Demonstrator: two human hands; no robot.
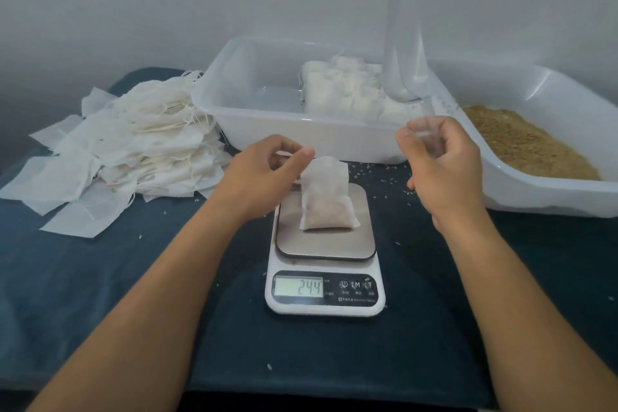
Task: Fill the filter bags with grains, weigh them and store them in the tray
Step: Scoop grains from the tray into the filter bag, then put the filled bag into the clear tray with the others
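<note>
- Several filled bags point(344, 90) already lie in the clear tray point(254, 124), upper centre.
- One filter bag point(326, 197) stands on the scale point(325, 254), centre; display reads about 24.4.
- Left hand point(267, 164) pinches the bag's top, or its string; unclear which.
- Right hand point(441, 157) grips a clear scoop point(406, 77).
- Big empty-bag pile point(127, 144) left, grains point(528, 144) right: plenty left.

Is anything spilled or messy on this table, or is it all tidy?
Yes, a little. Loose grains lie scattered on the dark cloth around the scale, mostly between it and the grain tub. The empty bags on the left sit in a loose, untidy heap. The bag on the scale looks intact.
</note>
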